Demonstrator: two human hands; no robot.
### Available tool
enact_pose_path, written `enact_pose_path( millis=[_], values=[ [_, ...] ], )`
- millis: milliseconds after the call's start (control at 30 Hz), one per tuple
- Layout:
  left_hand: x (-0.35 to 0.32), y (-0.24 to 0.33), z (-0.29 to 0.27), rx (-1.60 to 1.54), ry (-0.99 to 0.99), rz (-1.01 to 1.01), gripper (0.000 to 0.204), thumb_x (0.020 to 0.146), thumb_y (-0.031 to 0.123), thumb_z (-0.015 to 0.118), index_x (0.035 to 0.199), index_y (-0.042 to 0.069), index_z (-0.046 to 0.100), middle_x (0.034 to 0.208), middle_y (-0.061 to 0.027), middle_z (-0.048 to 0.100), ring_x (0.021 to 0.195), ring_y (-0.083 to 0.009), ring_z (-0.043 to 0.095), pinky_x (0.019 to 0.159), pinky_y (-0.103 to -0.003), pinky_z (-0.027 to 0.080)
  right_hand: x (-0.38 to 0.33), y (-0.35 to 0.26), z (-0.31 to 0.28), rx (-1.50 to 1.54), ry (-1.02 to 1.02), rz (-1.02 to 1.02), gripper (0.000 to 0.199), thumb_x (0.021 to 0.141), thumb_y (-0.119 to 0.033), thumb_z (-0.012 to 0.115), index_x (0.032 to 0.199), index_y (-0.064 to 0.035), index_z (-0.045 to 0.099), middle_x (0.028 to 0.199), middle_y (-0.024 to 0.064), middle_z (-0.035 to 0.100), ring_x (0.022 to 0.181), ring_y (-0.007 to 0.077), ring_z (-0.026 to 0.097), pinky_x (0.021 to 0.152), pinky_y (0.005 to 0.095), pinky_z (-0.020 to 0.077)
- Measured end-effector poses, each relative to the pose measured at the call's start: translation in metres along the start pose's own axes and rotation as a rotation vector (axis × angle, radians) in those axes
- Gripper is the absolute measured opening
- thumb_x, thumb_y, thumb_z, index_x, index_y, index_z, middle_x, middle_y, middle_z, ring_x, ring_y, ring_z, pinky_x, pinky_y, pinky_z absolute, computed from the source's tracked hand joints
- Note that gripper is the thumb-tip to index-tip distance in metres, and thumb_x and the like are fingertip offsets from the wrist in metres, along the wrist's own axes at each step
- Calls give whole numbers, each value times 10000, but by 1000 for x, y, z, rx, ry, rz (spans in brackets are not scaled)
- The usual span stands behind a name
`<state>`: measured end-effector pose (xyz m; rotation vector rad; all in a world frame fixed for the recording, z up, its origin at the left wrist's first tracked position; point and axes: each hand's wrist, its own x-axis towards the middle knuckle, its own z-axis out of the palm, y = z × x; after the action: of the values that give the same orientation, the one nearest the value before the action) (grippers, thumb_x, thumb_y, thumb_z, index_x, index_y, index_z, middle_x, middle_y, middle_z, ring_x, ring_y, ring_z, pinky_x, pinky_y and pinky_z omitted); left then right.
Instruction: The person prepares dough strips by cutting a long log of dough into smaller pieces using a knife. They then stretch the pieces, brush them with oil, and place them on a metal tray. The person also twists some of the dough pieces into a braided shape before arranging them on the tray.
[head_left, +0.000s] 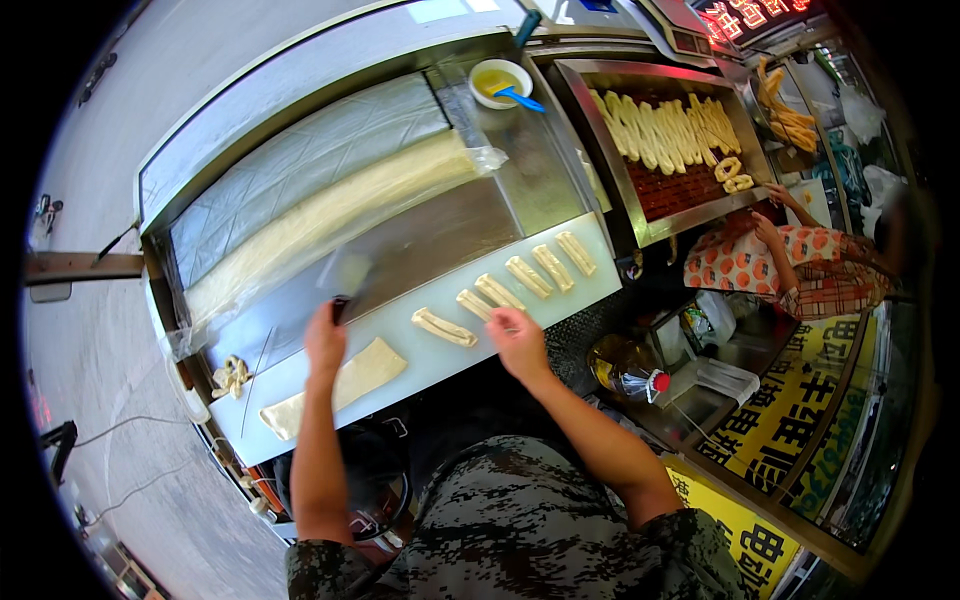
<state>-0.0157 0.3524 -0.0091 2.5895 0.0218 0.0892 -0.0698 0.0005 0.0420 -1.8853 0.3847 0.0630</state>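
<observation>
My left hand (pixel 325 345) is closed round the dark handle of a knife (pixel 341 306), whose wide blade is smeared by motion above the board. Below and beside it, a flat sheet of dough (pixel 370 375) lies on the white cutting board (pixel 390 330). Over the board's right half, my right hand (pixel 520 345) has its fingers pinched at the near end of a dough strip (pixel 473 302), partly covering it. One double-layered dough piece (pixel 443 327) lies left of that hand. Several more dough strips (pixel 550 268) form a slanting row to its right.
A long dough roll (pixel 340 235) under plastic lies behind the board. A white bowl (pixel 500 75) of yellow liquid holds a blue-handled brush (pixel 520 98). At right stand a metal fryer tray (pixel 640 215) with dough sticks, an oil jug (pixel 625 368) and another person (pixel 760 260). A thin rod (pixel 257 380) crosses the board's left end.
</observation>
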Motion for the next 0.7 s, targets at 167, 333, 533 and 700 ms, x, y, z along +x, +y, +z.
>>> enact_pose_path(
  millis=[167,333,533,700],
  values=[
    [16,-6,-24,459,-11,-49,486,696,45,717,1158,120,584,1035,-121,625,972,-343,598,794,-480,457,39,115,-109,89,421,198,247,857,-133,675,1031,42,680,842,60,690,737,115,629,692,258,512],
    [45,151,76,-230,-58,30,431,784,158,758,1174,62,604,1057,-133,636,984,-324,609,833,-414,497,86,128,-150,29,495,174,315,831,-180,702,1057,38,685,883,98,689,755,164,650,703,281,518],
    [94,339,195,-154,-368,174,313,795,258,735,1002,38,655,1028,-147,654,939,-339,615,804,-440,500,104,115,-158,-156,295,124,290,785,-179,728,995,19,701,837,113,662,736,207,649,695,316,522],
    [100,371,222,-8,-385,185,299,742,279,748,834,35,602,909,-129,654,870,-344,614,748,-446,494,110,117,-182,-39,159,203,270,795,-172,730,983,21,697,827,123,674,734,198,654,682,319,527]
  ],
)
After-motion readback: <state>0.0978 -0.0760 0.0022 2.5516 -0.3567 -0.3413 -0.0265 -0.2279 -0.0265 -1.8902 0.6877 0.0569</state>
